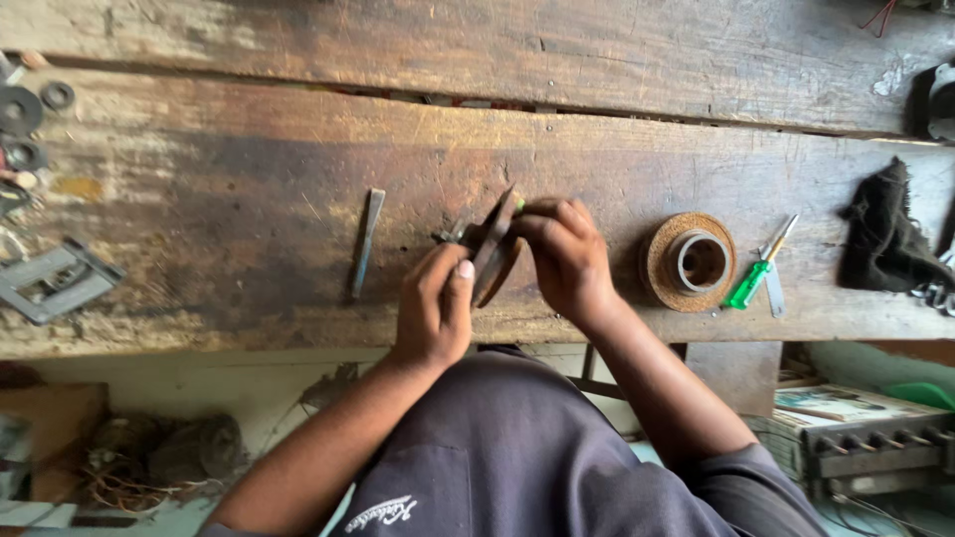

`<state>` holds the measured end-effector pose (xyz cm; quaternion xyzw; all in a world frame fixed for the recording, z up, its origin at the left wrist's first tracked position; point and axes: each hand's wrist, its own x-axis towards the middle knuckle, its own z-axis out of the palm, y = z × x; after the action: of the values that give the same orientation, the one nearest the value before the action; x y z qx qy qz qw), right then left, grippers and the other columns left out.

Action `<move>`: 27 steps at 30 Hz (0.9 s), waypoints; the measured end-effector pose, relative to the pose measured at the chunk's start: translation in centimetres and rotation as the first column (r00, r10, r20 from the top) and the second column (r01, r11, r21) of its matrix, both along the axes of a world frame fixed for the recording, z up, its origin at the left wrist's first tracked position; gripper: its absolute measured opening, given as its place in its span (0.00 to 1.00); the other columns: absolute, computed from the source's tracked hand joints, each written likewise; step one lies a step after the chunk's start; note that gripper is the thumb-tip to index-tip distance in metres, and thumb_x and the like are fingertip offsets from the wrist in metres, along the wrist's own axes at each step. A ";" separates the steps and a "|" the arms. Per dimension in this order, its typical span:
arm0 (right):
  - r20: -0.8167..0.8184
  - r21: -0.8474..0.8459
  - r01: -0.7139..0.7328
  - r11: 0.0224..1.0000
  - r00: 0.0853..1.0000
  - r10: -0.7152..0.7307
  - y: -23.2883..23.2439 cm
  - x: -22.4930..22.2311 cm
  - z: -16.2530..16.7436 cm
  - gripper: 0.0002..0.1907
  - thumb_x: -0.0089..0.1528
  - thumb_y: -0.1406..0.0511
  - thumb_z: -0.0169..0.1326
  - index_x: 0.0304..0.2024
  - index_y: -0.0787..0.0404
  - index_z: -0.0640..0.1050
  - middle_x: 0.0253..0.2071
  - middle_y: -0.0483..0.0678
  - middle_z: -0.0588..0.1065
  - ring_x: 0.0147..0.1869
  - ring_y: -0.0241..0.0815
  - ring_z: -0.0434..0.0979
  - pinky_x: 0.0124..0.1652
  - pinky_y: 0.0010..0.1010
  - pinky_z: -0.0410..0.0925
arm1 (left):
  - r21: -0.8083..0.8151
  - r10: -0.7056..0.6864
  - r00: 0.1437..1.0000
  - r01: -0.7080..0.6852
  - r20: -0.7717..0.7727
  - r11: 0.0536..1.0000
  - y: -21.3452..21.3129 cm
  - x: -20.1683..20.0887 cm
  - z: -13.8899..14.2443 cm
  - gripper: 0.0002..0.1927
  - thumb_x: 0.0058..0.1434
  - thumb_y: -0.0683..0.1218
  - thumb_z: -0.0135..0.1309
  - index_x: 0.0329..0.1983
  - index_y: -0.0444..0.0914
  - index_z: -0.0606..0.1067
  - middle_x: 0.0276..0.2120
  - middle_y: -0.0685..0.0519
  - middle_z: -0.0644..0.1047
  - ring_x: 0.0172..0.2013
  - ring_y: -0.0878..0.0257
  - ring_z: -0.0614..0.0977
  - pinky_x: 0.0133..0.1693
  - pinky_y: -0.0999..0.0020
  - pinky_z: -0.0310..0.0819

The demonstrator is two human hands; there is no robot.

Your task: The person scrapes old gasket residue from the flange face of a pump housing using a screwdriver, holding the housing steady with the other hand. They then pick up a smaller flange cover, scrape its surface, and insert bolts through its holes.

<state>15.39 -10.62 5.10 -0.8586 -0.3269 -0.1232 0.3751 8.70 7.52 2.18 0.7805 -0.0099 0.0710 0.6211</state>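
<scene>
At a worn wooden workbench (249,249), past a flat metal chisel (366,244), the left hand (433,308) pinches the lower edge of a dark disc (494,249) held on edge over the bench front. The right hand (567,254) grips its upper rim beside a rusty ring (688,262) and a green-handled screwdriver (751,280). Steady two-handed support looks key to keeping the disc from slipping.

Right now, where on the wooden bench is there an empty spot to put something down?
The bench is bare between the flat metal bar and the grey metal frame, and along the back plank. It is crowded around the left hand and right hand on the dark disc, and from the cork ring past the green-handled screwdriver to the black rag.
</scene>
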 end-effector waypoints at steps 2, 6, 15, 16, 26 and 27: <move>0.023 -0.014 -0.037 0.999 0.999 0.037 -0.3 0.0 -0.1 0.13 0.58 0.80 0.55 0.44 0.65 0.78 0.46 0.55 0.76 0.51 0.54 0.78 0.49 0.41 0.73 | 0.005 -0.012 1.000 0.012 0.006 1.000 0.0 0.1 0.2 0.15 0.73 0.48 0.40 0.39 0.32 0.71 0.27 0.45 0.70 0.28 0.53 0.75 0.32 0.58 0.65; 0.004 -0.100 -0.052 0.994 0.999 0.053 -1.0 0.1 -0.4 0.13 0.58 0.80 0.54 0.45 0.67 0.79 0.46 0.55 0.76 0.50 0.55 0.78 0.48 0.41 0.73 | -0.001 -0.013 0.999 0.013 0.034 1.000 -0.3 -0.1 0.7 0.14 0.74 0.47 0.40 0.41 0.32 0.71 0.30 0.44 0.72 0.30 0.52 0.76 0.34 0.58 0.67; 0.243 -0.099 -0.229 0.968 0.938 0.247 -2.1 1.0 -1.6 0.14 0.53 0.75 0.56 0.43 0.64 0.78 0.46 0.55 0.75 0.51 0.54 0.79 0.48 0.44 0.75 | 0.024 0.007 0.999 -0.008 0.053 1.000 -0.4 0.1 0.6 0.13 0.73 0.46 0.41 0.41 0.32 0.71 0.31 0.43 0.72 0.32 0.50 0.77 0.35 0.58 0.68; 0.239 -0.095 -0.236 0.967 0.938 0.252 -2.3 1.2 -1.8 0.15 0.54 0.76 0.55 0.43 0.64 0.78 0.47 0.56 0.76 0.51 0.55 0.80 0.47 0.44 0.75 | 0.027 0.009 0.998 -0.011 0.060 1.000 -0.4 0.1 0.6 0.13 0.73 0.46 0.40 0.42 0.32 0.71 0.31 0.43 0.73 0.32 0.50 0.78 0.35 0.58 0.69; 0.112 -0.125 -0.195 0.973 0.971 0.209 -2.3 1.7 -1.2 0.14 0.57 0.75 0.56 0.46 0.66 0.79 0.47 0.55 0.77 0.48 0.53 0.78 0.43 0.43 0.72 | 0.037 0.003 0.999 -0.004 0.044 0.999 -0.6 0.1 0.4 0.14 0.73 0.47 0.40 0.41 0.32 0.72 0.31 0.42 0.73 0.32 0.48 0.77 0.36 0.57 0.68; 0.113 -0.161 -0.115 0.980 0.985 0.134 -2.0 1.6 -0.8 0.14 0.58 0.77 0.55 0.47 0.66 0.79 0.48 0.55 0.77 0.47 0.52 0.78 0.43 0.42 0.72 | 0.033 0.007 0.999 -0.009 0.052 0.999 -0.7 0.1 0.4 0.14 0.73 0.47 0.40 0.41 0.32 0.72 0.31 0.42 0.72 0.32 0.48 0.77 0.36 0.57 0.68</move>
<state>17.02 -12.67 4.35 -0.8535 -0.4112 -0.1264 0.2941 8.81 6.86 2.57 0.7887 -0.0241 0.0937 0.6071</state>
